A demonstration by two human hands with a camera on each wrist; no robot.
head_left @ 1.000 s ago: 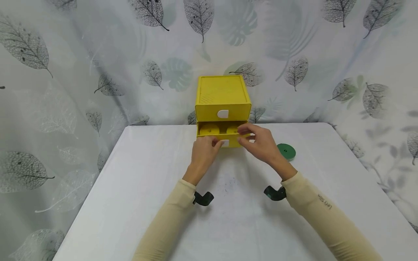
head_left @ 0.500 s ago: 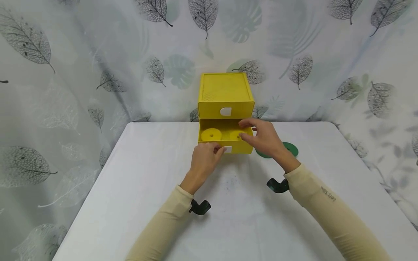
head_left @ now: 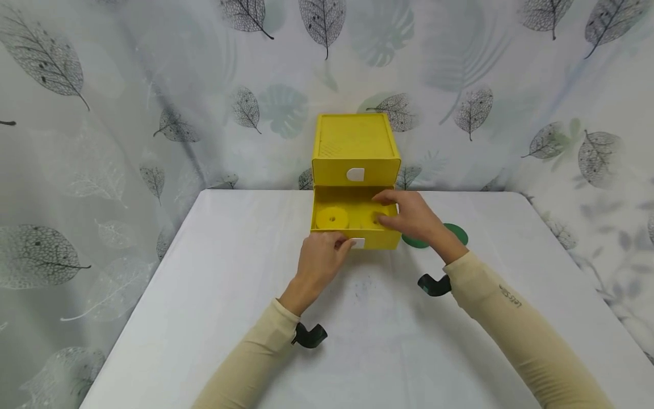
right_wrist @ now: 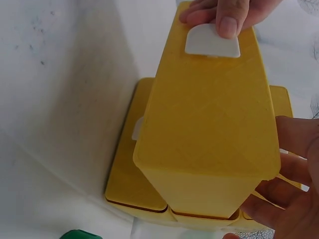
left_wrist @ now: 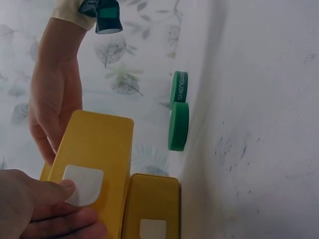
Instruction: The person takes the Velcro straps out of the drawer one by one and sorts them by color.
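My left hand (head_left: 321, 257) pinches the white handle (left_wrist: 83, 185) on the front of a yellow drawer (head_left: 378, 240), thumb on one face and fingers behind it. This drawer stands well out of a small yellow cabinet (head_left: 356, 136). Inside it, a yellow disc (head_left: 332, 218) with a centre hole lies at the left. A second yellow disc (head_left: 375, 218) lies at the right, partly covered by my right hand (head_left: 411, 215). That hand reaches over the drawer's right side, thumb and fingers apart and loosely bent, fingertips close over the disc.
Two green discs (head_left: 456, 233) lie on the white table (head_left: 368, 329), just right of the drawer. The cabinet's upper drawer front (head_left: 337, 171) is closed, and another closed drawer front (left_wrist: 153, 201) shows below the pulled one. A leaf-patterned curtain (head_left: 204, 74) stands behind.
The drawer has slid farther out toward me with my left hand on its handle, showing more of both yellow discs. My right hand stays over its right side. Both green discs now show.
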